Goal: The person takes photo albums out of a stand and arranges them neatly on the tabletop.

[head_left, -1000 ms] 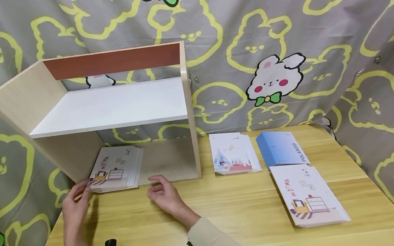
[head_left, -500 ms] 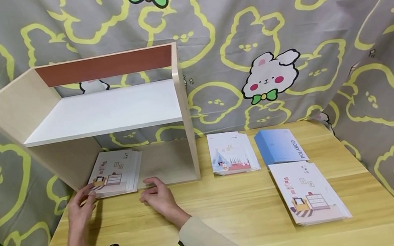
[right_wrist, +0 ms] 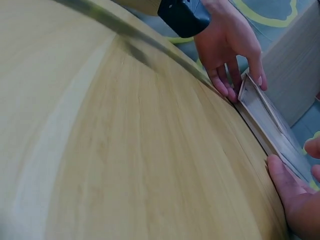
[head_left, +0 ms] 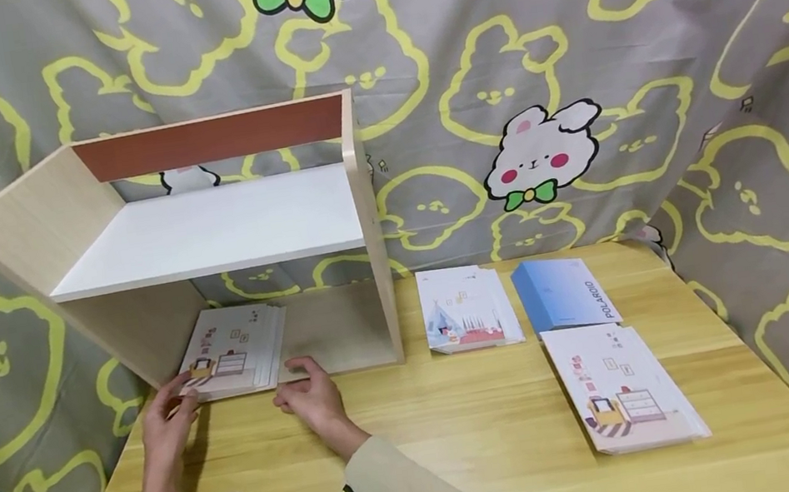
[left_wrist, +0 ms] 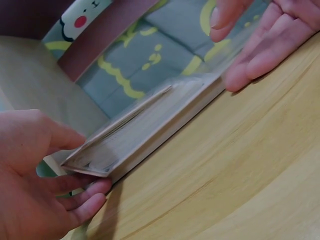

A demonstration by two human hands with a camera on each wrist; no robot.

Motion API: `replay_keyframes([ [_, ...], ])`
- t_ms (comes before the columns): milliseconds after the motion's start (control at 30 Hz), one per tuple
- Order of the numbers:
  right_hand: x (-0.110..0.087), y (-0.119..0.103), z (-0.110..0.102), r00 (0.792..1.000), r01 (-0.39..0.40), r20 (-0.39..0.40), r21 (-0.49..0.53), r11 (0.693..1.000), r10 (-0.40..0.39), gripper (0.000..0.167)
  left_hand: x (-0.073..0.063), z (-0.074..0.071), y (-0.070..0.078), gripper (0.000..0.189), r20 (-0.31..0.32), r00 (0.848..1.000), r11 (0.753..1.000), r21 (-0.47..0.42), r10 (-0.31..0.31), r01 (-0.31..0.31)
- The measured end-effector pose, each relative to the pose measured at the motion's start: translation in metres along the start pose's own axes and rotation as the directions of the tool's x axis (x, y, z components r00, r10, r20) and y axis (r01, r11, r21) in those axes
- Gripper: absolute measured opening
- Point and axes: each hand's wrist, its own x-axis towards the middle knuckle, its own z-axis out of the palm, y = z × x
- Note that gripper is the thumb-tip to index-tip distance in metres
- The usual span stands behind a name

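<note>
A photo album with a white illustrated cover lies flat at the left of the bookshelf's lower compartment, its front edge at the shelf's lip. My left hand pinches the album's front left corner. In the left wrist view that hand has its thumb on top and fingers under the corner of the album, whose inner pages show from the side. My right hand is at the front right corner with fingers relaxed. In the right wrist view its thumb is right at the album's edge.
The wooden bookshelf has a white upper board. Right of it on the table lie a white illustrated album, a blue album marked POLAROID and another illustrated album nearer the front. A patterned curtain hangs behind.
The head view has shifted slightly. My right hand has come left, closer to the album's front right corner. My left hand stays at the left corner.
</note>
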Motion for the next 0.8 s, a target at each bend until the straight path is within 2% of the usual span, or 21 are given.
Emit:
replay_keyframes([
  [133,-0.001,0.002,0.006,1.000,-0.031,-0.004,0.007,1.000,0.031,0.041,-0.003,-0.001,-0.001,0.043,-0.019,0.999,0.999,0.029,-0.045,0.046],
  [267,0.001,0.002,0.010,1.000,-0.020,0.022,0.069,0.997,0.019,0.040,-0.004,-0.002,-0.001,0.042,-0.055,0.996,0.996,0.049,-0.069,0.072],
  [633,0.009,0.005,0.009,0.999,-0.018,0.039,0.139,0.990,0.013,0.034,-0.001,0.011,0.001,0.037,-0.124,0.992,0.998,0.060,-0.014,0.022],
  [800,0.011,0.005,0.011,0.999,-0.010,0.033,0.148,0.989,0.005,0.032,0.001,0.012,0.001,0.039,-0.115,0.993,0.998,0.049,-0.037,0.042],
])
